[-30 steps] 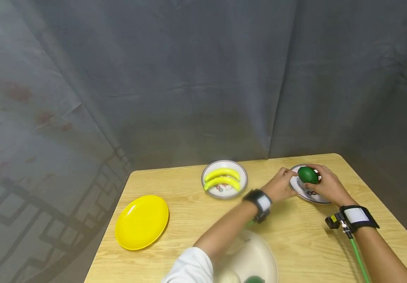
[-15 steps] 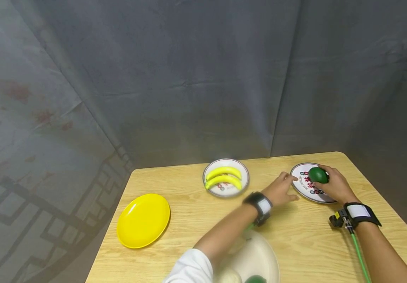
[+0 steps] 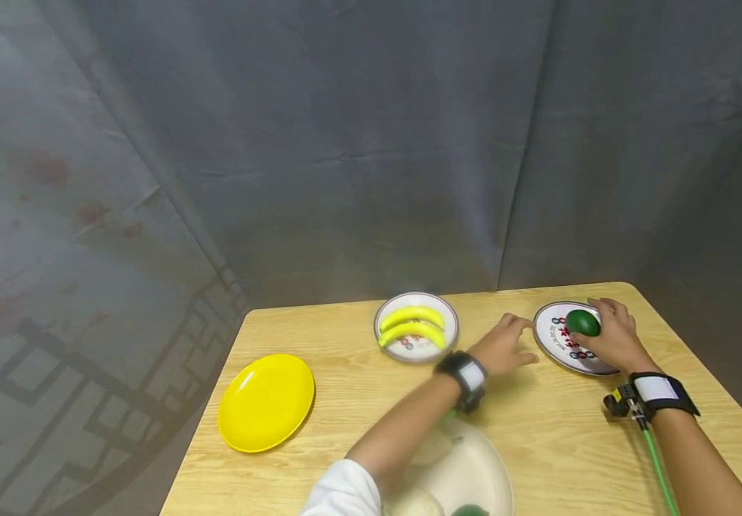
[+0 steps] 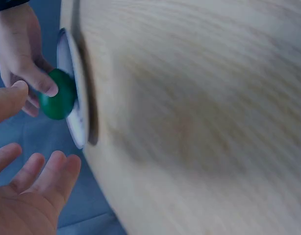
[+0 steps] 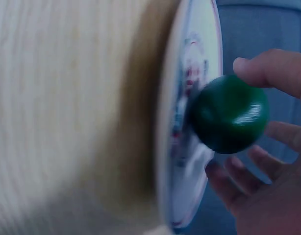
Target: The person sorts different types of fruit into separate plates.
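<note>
head cam's lit pretty soft and even; the grey curtain [image 3: 371, 158] behind the green fruit [image 3: 582, 323] is dim, darker off to its right; the yellow plate [image 3: 266, 403], well left of the fruit, catches a small glare streak; faint soft shadow on the table [image 3: 345, 387] just left of the fruit and nearer the camera; both wrist cams run bluish and dimmer; left one smears the wood grain right of the fruit under a big blurry shadow; right one puts streaky white glare on the fruit and smudges the printed plate [image 5: 187, 181] behind it
</note>
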Demonstrator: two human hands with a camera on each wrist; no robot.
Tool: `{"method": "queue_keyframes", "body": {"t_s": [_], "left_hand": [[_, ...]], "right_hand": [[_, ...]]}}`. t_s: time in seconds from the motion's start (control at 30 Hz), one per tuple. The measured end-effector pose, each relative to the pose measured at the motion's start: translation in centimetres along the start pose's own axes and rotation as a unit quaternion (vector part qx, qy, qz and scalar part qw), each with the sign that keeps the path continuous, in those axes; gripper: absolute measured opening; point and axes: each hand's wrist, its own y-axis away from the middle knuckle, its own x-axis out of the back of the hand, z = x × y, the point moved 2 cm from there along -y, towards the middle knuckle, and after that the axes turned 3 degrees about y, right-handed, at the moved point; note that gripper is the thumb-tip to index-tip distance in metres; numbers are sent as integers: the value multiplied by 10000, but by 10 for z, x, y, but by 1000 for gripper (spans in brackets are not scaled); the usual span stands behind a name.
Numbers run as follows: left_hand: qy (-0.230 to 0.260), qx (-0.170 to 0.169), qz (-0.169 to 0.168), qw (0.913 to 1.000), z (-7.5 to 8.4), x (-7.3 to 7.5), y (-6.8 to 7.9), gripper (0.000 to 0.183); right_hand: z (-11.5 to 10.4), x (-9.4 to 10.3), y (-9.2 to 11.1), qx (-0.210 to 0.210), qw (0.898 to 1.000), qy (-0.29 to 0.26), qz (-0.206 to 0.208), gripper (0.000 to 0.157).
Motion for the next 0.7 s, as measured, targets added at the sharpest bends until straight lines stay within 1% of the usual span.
{"method": "queue_keyframes", "body": {"t_s": [0.07, 0.13, 0.2, 0.27, 0.37, 0.43, 0.53, 0.6, 0.67, 0.7], "left_hand": [[170, -80, 0, 9998, -2, 11, 6, 67], [263, -209, 4, 9994, -3, 24, 17, 66], [286, -406, 26, 9988, -3, 37, 32, 65], [272, -578, 47, 9979, -2, 49, 50, 63], [239, -819, 59, 9963, -2, 63, 81, 58], [196, -940, 50, 9954, -1, 69, 105, 55], [22, -1217, 159, 9924, 1, 72, 143, 52], [-191, -1511, 317, 9878, 3, 71, 169, 50], [-361, -1932, 527, 9791, 5, 69, 193, 46], [-369, -2132, 604, 9744, 6, 67, 205, 44]], "right_hand": [[-13, 4, 1, 361, 9986, 156, 351, 88], [-30, 7, 5, 737, 9948, 281, 640, 86], [-50, 9, 13, 1145, 9892, 337, 850, 83], [-71, 10, 25, 1514, 9842, 194, 899, 79], [-104, 7, 50, 2015, 9767, -184, 718, 71], [-123, 3, 69, 2404, 9681, -482, 510, 67], [-146, -6, 98, 2985, 9512, -781, 88, 66], [-157, -13, 116, 3358, 9362, -1007, -263, 65], [-165, -21, 131, 3586, 9232, -1242, -606, 64], [-167, -25, 139, 3652, 9175, -1370, -770, 62]]}}
